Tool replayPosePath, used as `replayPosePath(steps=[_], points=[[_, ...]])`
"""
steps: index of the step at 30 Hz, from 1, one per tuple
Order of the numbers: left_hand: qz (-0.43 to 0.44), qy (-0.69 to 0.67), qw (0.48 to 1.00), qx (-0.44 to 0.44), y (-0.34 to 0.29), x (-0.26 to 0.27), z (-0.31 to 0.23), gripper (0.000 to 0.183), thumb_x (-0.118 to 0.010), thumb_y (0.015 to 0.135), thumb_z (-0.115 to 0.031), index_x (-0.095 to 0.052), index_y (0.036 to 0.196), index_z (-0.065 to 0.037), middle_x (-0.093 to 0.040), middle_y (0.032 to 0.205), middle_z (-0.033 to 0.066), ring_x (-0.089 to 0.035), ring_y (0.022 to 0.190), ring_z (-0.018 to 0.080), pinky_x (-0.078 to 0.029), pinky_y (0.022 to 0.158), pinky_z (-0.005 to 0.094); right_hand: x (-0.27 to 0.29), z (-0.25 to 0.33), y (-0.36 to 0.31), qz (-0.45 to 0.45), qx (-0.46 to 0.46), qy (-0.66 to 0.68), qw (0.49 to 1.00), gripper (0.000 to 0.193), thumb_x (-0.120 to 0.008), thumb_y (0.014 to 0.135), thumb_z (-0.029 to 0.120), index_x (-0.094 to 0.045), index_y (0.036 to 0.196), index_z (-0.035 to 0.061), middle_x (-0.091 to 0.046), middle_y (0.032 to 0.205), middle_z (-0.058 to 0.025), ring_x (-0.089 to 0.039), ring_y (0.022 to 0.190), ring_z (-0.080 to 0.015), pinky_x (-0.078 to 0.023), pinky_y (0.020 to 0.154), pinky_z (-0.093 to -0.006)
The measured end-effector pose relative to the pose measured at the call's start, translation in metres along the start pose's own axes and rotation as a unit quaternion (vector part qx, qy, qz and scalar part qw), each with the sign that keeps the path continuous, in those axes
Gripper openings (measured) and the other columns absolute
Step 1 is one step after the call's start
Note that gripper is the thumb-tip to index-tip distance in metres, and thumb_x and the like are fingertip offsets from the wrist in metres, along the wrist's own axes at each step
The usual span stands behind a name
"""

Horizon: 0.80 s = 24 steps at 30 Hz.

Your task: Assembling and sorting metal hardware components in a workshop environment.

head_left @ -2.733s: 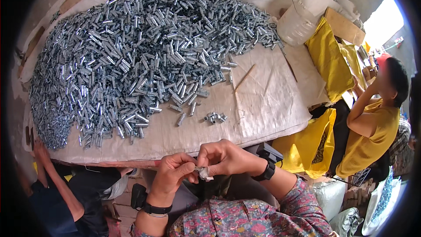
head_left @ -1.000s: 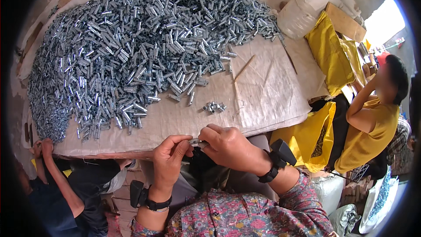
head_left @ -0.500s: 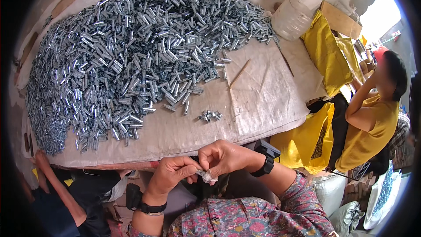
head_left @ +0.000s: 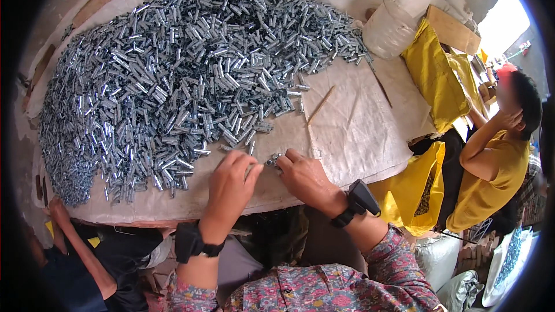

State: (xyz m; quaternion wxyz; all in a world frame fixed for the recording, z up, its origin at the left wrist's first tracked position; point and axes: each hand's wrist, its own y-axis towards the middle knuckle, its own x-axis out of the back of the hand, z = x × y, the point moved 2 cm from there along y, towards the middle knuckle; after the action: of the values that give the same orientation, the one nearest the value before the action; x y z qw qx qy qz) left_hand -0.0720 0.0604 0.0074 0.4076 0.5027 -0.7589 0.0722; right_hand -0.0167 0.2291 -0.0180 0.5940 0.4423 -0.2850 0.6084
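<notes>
Over the table's near edge, my left hand point(head_left: 231, 185) is held with bent fingers, its thumb apart from the forefinger, and nothing shows between them. It is close to the front of a large heap of short silvery metal sleeves point(head_left: 191, 81). To its right, my right hand point(head_left: 309, 179) has its fingers closed down on a small separate group of metal sleeves point(head_left: 273, 159), partly covering them. Its fingertips are partly hidden by the hand itself. Both wrists wear black bands with box-like devices.
A pale woven sheet point(head_left: 358, 138) covers the table, with a thin stick point(head_left: 321, 105) on it. A whitish bucket point(head_left: 390, 30) and yellow sacks point(head_left: 433, 75) stand to the right. One person point(head_left: 497, 156) sits at right; another's arm point(head_left: 81, 248) rests at the left edge.
Both hands have parted and moved forward from my lap's edge onto the table. The whitish, crumpled small thing they held together is out of sight. My right hand has reached the small sleeve group.
</notes>
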Motion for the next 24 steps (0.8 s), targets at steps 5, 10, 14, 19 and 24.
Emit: replayPosePath(steps=[5, 10, 14, 19, 24], points=[[-0.01, 0.126, 0.992, -0.015, 0.012, -0.033, 0.03, 0.013, -0.067, 0.083, -0.008, -0.061, 0.094, -0.004, -0.06, 0.085, 0.0103, -0.059, 0.067, 0.0242, -0.048, 0.06, 0.0342, 0.008, -0.003, -0.009, -0.057, -0.06, 0.166, 0.983, 0.017, -0.063, 0.078, 0.003, -0.058, 0.094, 0.0013, -0.064, 0.086, -0.0136, -0.066, 0.074, -0.0311, -0.052, 0.064, -0.0386], [0.021, -0.188, 0.963, 0.191, -0.003, -0.017, 0.022, 0.012, -0.061, 0.086, -0.002, -0.06, 0.098, -0.001, -0.06, 0.086, 0.0044, -0.058, 0.073, 0.0106, -0.05, 0.064, 0.0263, 0.029, 0.012, -0.013, -0.005, -0.175, 0.364, 0.915, 0.021, -0.068, 0.078, -0.001, -0.064, 0.099, 0.0009, -0.067, 0.095, -0.0125, -0.07, 0.085, -0.0211, -0.053, 0.073, -0.0272], [0.023, -0.404, 0.885, 0.231, -0.03, -0.006, 0.011, 0.021, -0.056, 0.089, 0.0, -0.058, 0.109, 0.0, -0.06, 0.09, 0.0016, -0.057, 0.074, 0.0067, -0.052, 0.069, 0.0235, 0.034, 0.026, -0.02, -0.012, -0.065, 0.353, 0.933, 0.029, -0.065, 0.077, -0.004, -0.065, 0.106, 0.0014, -0.065, 0.09, -0.0124, -0.068, 0.08, -0.0235, -0.052, 0.07, -0.0292], [-0.022, -0.501, 0.825, 0.26, -0.057, 0.006, -0.007, 0.023, -0.056, 0.091, -0.003, -0.053, 0.114, -0.003, -0.059, 0.089, 0.0016, -0.061, 0.072, 0.0088, -0.055, 0.072, 0.0254, 0.038, 0.05, -0.026, -0.004, -0.001, 0.313, 0.95, 0.034, -0.064, 0.077, -0.006, -0.065, 0.11, 0.0027, -0.065, 0.088, -0.0109, -0.065, 0.077, -0.0247, -0.051, 0.068, -0.0315], [-0.048, -0.551, 0.786, 0.275, -0.07, 0.01, -0.01, 0.019, -0.059, 0.092, -0.007, -0.05, 0.109, -0.004, -0.061, 0.089, 0.0029, -0.064, 0.076, 0.0117, -0.056, 0.072, 0.0264, 0.035, 0.06, -0.032, 0.016, -0.051, 0.377, 0.925, 0.029, -0.069, 0.078, -0.003, -0.065, 0.106, 0.001, -0.069, 0.09, -0.0098, -0.07, 0.083, -0.0198, -0.055, 0.071, -0.0287]])
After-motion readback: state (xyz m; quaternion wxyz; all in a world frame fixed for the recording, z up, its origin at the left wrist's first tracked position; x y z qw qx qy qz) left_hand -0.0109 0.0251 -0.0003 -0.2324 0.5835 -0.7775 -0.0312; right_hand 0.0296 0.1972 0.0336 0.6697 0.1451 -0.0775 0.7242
